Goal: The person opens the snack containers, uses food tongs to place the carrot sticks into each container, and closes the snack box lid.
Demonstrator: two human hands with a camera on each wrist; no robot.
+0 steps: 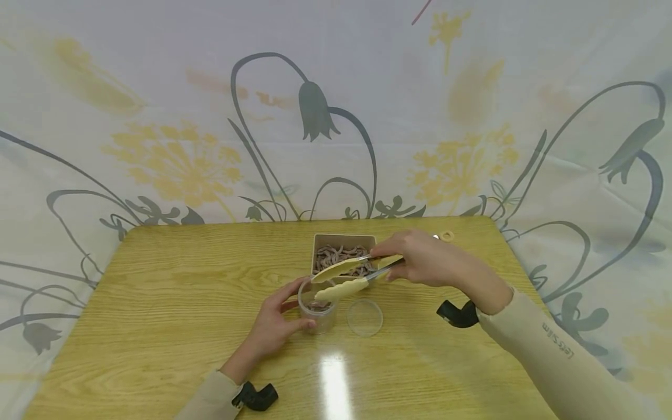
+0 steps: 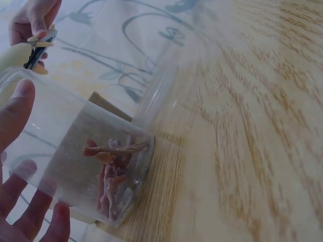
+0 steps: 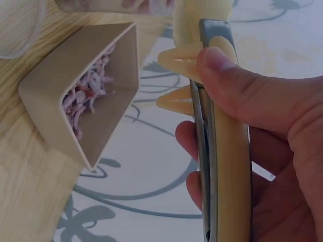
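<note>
My left hand (image 1: 273,326) grips a clear round jar (image 1: 322,322), with the thumb on one side and fingers on the other. A few brownish, dried-looking strips (image 2: 113,171) lie at the jar's bottom. My right hand (image 1: 427,259) holds tongs (image 1: 343,289) with cream scalloped tips and metal arms. Their tips are apart over the jar's mouth; whether anything is between them I cannot tell. Just behind the jar stands a beige rectangular box (image 3: 45,96) with many similar strips (image 1: 333,256) in it, partly covered by the tongs.
A clear round lid (image 1: 364,318) lies on the wooden table (image 1: 199,303), right of the jar. Beyond my right hand a small tan ring (image 1: 447,235) shows, perhaps the tongs' end. A patterned cloth (image 1: 357,157) hangs along the table's far edge.
</note>
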